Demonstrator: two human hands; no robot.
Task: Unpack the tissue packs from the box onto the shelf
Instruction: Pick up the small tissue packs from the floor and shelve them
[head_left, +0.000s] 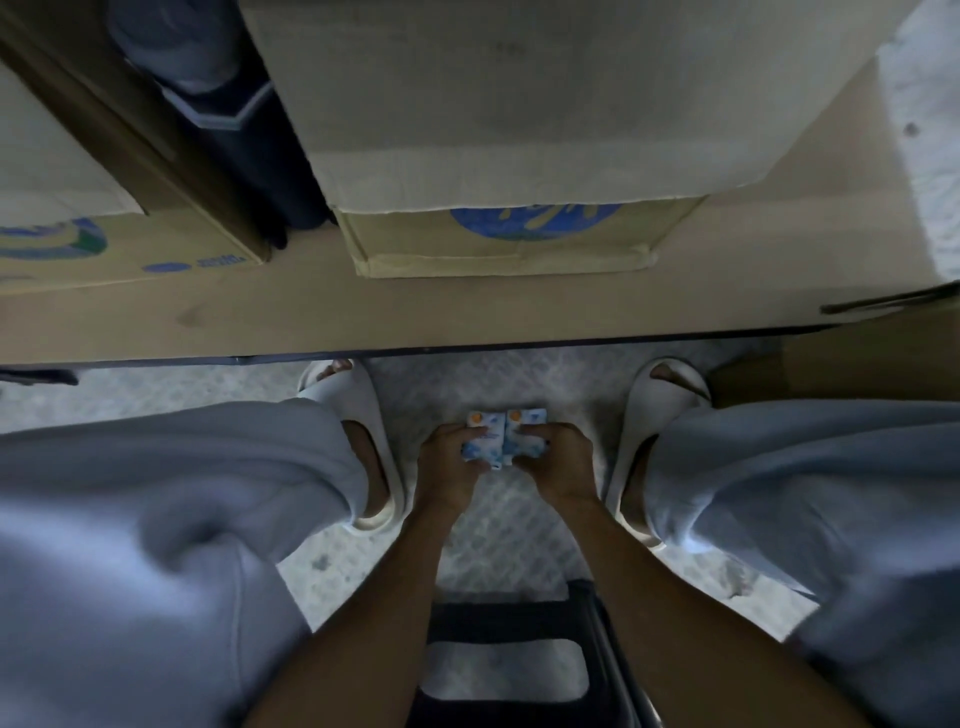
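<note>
1. A wooden shelf (467, 312) spans the frame ahead of a seated person, its front edge just beyond the toes; two printed cardboard boxes stand on it, a large box (493, 156) right of centre and a second box (78, 228) at the left, with a dark object, too dim to identify, between them.

2. Part of a third cardboard box (857, 358) shows at the right edge, near the right foot; whether it is the one being unpacked cannot be told.

3. Two knees in pale trousers fill the lower corners, and two white slippers (358, 415) sit flat on the patterned floor (509, 519); a dark stool (519, 649) shows between the forearms.

4. Both hands are low between the feet, near the floor, each grasping one tissue pack: the left hand (447, 462) is closed on the left pack (480, 439), the right hand (558, 457) on the right pack (524, 434).

5. Two packs are counted, side by side and touching; no other packs are in view, and none can be seen lying on the shelf.

6. The step in hand appears to be gathering a pair of packs for transfer. The next move likely calls for lifting both together, forward and up over the shelf edge, and setting them on the bare strip in front of the boxes while keeping them squared against each other.
</note>
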